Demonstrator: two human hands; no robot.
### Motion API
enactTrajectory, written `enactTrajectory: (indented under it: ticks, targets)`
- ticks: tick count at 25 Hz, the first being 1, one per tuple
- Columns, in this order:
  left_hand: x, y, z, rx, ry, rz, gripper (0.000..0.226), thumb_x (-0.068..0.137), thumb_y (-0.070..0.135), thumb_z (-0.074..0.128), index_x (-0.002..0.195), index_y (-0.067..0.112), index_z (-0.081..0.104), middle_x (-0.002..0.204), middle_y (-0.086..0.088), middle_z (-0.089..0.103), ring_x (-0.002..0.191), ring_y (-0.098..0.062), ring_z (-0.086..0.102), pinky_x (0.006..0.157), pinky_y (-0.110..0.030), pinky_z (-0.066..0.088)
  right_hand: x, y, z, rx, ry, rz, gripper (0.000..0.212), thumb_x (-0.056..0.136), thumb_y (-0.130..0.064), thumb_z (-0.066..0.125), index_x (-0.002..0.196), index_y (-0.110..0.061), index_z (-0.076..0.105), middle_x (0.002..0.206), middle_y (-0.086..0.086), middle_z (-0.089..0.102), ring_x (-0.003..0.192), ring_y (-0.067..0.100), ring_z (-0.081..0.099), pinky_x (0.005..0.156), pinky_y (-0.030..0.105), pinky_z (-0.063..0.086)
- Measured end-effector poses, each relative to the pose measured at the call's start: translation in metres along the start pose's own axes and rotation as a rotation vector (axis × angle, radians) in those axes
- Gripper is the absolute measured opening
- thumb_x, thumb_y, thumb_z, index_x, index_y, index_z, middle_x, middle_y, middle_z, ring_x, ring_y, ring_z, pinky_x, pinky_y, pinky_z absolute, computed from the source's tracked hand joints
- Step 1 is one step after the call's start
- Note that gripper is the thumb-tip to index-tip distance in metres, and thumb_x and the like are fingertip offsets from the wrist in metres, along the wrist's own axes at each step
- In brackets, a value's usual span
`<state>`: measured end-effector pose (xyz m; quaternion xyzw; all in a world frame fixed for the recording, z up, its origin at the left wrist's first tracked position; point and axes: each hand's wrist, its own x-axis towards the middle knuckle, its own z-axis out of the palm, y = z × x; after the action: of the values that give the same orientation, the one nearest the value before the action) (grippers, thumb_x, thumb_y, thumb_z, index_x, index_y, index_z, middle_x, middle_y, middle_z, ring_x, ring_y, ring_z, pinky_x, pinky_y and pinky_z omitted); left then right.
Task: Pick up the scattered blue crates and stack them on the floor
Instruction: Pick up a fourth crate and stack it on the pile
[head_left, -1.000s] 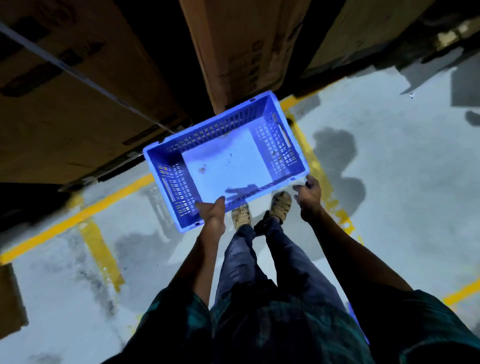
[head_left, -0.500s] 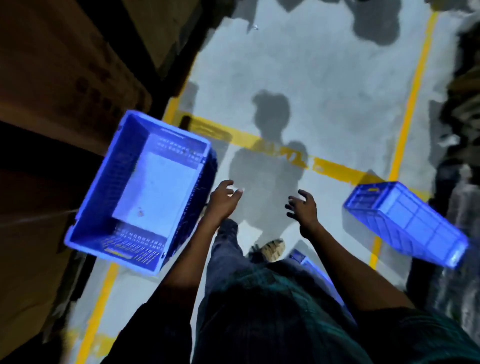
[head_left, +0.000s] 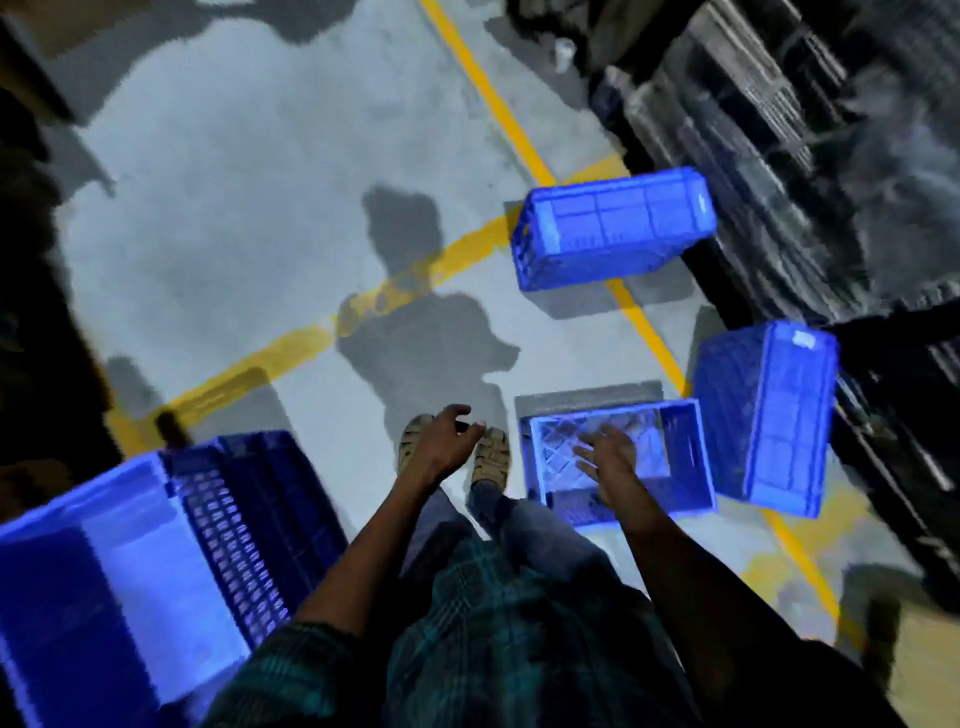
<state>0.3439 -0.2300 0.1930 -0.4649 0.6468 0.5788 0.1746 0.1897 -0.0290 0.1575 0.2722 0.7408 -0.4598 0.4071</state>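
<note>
Several blue crates are on the grey floor. A tall stacked crate (head_left: 130, 566) stands open side up at the lower left. An upright crate (head_left: 685, 467) sits by my feet on the right. One crate (head_left: 613, 228) lies on its side further ahead. Another tipped crate (head_left: 769, 415) lies at the right. My left hand (head_left: 441, 447) hangs empty over my feet, fingers loosely curled and apart. My right hand (head_left: 610, 452) is spread open above the upright crate, not touching it as far as I can tell.
Yellow floor lines (head_left: 291, 353) cross the grey concrete floor (head_left: 260, 208). Dark wrapped pallets or racks (head_left: 831, 156) line the right side. Dark shelving (head_left: 31, 260) borders the left. My sandalled feet (head_left: 493, 457) stand between the crates.
I have turned right, away from the crate I was holding a second ago; it now stands at my lower left. Both hands are free, and more crates have come into view.
</note>
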Motion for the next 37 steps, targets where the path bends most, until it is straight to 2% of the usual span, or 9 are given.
enactTrajectory:
  ticks: [2,8,13,16,19,21,25,32,37]
  targets:
    - [0.022,0.019,0.026,0.138,-0.107,0.02,0.048,0.092,0.037,0.062,0.133,0.014,0.053,0.113,-0.012,0.071,0.098,-0.026,0.069,0.089,-0.034,0.053,0.017,0.018,-0.03,0.037,0.013,0.079,0.028,0.096,-0.009,0.052,0.118,-0.026,0.045,0.092,-0.003,0.057,0.066,0.008,0.067,0.062,0.027,0.053]
    - [0.14,0.04,0.089,0.434,-0.199,0.11,0.046,0.094,0.03,0.063,0.133,0.007,0.054,0.115,-0.019,0.07,0.105,-0.032,0.067,0.089,-0.033,0.049,0.122,0.076,-0.021,0.043,0.176,0.06,0.018,0.088,-0.003,0.061,0.088,-0.021,0.058,0.055,-0.007,0.06,0.038,-0.001,0.054,0.042,0.016,0.043]
    - [0.285,-0.008,0.167,0.589,-0.269,0.169,0.044,0.096,0.028,0.059,0.133,0.005,0.054,0.113,-0.02,0.071,0.114,-0.032,0.062,0.093,-0.032,0.044,0.269,0.149,0.015,-0.449,0.127,0.087,0.015,0.084,-0.03,0.061,0.095,-0.019,0.063,0.104,0.014,0.058,0.099,0.026,0.056,0.088,0.034,0.045]
    - [0.35,-0.049,0.199,0.68,-0.318,0.148,0.043,0.097,0.03,0.057,0.132,0.007,0.053,0.11,-0.018,0.071,0.117,-0.03,0.06,0.093,-0.03,0.042,0.333,0.193,0.041,-0.683,0.025,0.152,0.059,0.091,-0.045,0.061,0.129,-0.001,0.057,0.138,0.024,0.051,0.129,0.036,0.05,0.104,0.039,0.04]
    - [0.402,-0.095,0.221,0.728,-0.344,0.11,0.045,0.097,0.032,0.056,0.134,0.007,0.052,0.117,-0.018,0.068,0.119,-0.031,0.058,0.095,-0.033,0.044,0.38,0.241,0.062,-0.72,-0.066,0.241,0.085,0.085,-0.065,0.057,0.139,-0.001,0.045,0.141,0.026,0.048,0.131,0.037,0.048,0.101,0.044,0.043]
    - [0.421,-0.111,0.23,0.77,-0.374,0.115,0.046,0.097,0.032,0.056,0.134,0.007,0.051,0.12,-0.018,0.068,0.121,-0.031,0.057,0.096,-0.033,0.045,0.394,0.267,0.073,-0.74,-0.099,0.231,0.078,0.086,-0.061,0.05,0.134,0.001,0.046,0.133,0.028,0.053,0.126,0.038,0.052,0.097,0.044,0.044]
    - [0.419,-0.123,0.233,0.799,-0.4,0.139,0.044,0.096,0.029,0.057,0.132,0.004,0.053,0.117,-0.02,0.068,0.12,-0.031,0.057,0.095,-0.031,0.042,0.391,0.253,0.076,-0.787,-0.047,0.223,0.043,0.098,-0.022,0.045,0.134,0.001,0.046,0.132,0.026,0.052,0.125,0.036,0.052,0.104,0.042,0.041]
    - [0.358,-0.075,0.215,0.75,-0.398,0.177,0.041,0.095,0.028,0.06,0.128,0.004,0.055,0.103,-0.019,0.072,0.109,-0.031,0.064,0.091,-0.034,0.047,0.352,0.167,0.052,-0.555,0.195,0.128,0.06,0.095,-0.054,0.049,0.123,-0.001,0.06,0.124,0.023,0.06,0.116,0.038,0.058,0.093,0.039,0.047]
    - [0.301,-0.013,0.192,0.662,-0.414,0.324,0.032,0.093,0.025,0.06,0.117,0.005,0.057,0.092,-0.018,0.074,0.094,-0.033,0.069,0.078,-0.033,0.046,0.301,0.098,0.007,-0.384,0.37,-0.04,0.065,0.084,-0.065,0.053,0.098,-0.004,0.069,0.097,0.029,0.069,0.094,0.04,0.067,0.077,0.04,0.051]
